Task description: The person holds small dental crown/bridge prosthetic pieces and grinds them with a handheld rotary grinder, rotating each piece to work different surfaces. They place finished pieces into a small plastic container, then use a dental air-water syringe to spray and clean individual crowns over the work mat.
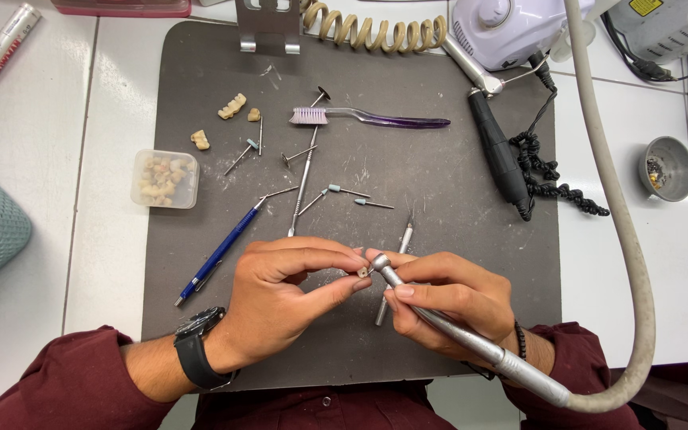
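Metal handpiece (439, 322), slim and silver, lies pen-style in the right hand (451, 299), fingers closed around the shaft, its head touching a small pale tooth piece (361, 271). Left hand (284, 295) pinches that piece between thumb and forefinger tips, other fingers curled loosely. Both wrists rest low over the grey mat (439, 175), dusty and smooth. Grey hose (623, 231) curves up from the handpiece. Purple toothbrush (372, 119) lies well apart, beyond scattered burs.
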Tool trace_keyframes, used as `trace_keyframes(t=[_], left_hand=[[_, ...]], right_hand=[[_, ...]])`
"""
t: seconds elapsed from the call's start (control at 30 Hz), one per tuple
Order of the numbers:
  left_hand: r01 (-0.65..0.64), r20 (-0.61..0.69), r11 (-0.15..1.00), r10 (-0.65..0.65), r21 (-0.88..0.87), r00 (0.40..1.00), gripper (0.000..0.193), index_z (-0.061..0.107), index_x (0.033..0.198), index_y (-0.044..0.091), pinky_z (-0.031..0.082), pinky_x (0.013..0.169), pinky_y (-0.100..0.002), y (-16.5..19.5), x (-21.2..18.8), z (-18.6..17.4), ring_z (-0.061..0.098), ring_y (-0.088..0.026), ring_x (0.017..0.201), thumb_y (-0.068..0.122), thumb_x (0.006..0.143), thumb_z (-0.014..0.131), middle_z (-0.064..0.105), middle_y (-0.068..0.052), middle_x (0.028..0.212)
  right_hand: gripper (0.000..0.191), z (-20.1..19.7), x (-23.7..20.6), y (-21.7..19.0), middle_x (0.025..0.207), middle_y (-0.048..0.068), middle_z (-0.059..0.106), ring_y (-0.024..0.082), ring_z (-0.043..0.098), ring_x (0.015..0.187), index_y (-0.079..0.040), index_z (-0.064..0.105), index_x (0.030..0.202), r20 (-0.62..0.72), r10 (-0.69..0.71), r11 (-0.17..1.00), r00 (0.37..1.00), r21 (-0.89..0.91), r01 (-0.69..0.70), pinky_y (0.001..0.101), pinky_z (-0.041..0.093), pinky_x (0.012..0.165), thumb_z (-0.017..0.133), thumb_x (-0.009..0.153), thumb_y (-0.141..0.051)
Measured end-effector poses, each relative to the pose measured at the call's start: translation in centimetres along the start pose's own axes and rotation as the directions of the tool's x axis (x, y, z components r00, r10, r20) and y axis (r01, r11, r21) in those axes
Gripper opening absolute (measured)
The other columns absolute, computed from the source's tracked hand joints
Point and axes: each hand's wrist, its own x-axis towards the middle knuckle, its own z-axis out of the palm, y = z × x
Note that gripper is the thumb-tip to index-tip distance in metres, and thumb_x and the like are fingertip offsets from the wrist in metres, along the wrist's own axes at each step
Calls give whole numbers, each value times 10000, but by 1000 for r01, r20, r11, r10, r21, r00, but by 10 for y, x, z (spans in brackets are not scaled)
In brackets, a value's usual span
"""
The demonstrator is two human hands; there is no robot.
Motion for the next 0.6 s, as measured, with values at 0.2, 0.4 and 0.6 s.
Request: trace_keyframes(t=[0.2, 0.4, 0.6], left_hand=[[175, 61, 965, -166, -194, 984, 155, 801, 1020, -2, 685, 821, -275, -1, -1, 1, 802, -169, 933, 15, 867, 788, 810, -132, 1073], [296, 92, 921, -281, -252, 955, 162, 800, 1019, -22, 681, 817, -274, -1, -1, -1, 804, -162, 917, 16, 863, 777, 817, -131, 1063], [320, 106, 902, -302, -289, 948, 158, 797, 1018, -31, 676, 824, -275, -2, -2, 1, 802, -161, 918, 16, 868, 781, 819, -133, 1056]], right_hand=[[417, -1, -8, -8, 1121, 138, 691, 217, 757, 1031, -70, 646, 1238, 23, 57, 998, 998, 11, -57, 256, 688, 814, 819, 878, 52], [463, 1, -13, -4, 1156, 175, 668, 58, 707, 781, -21, 630, 1262, 48, 78, 989, 996, 121, -83, 231, 689, 744, 777, 848, 124], [433, 1, -13, -4, 1132, 170, 669, 106, 747, 820, -32, 635, 1253, 26, 87, 991, 996, 100, -89, 245, 702, 755, 785, 869, 100]])
